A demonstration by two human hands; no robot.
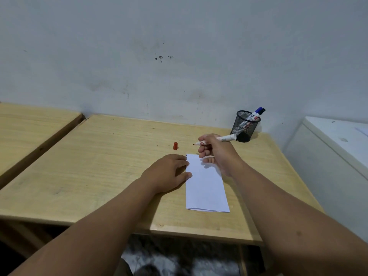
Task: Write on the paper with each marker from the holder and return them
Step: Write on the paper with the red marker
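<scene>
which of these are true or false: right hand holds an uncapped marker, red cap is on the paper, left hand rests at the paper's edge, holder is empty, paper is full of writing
1. The right hand holds an uncapped marker. True.
2. The red cap is on the paper. False: it stands on the table, apart from the paper.
3. The left hand rests at the paper's edge. True.
4. The mesh holder is empty. False: markers stand in it.
5. The paper is full of writing. False: nearly blank.

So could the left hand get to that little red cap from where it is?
Probably yes. The left hand lies flat at the paper's edge, and the red cap stands just beyond its fingers on bare table, with nothing between. The right hand holds the marker off to the side.
</scene>
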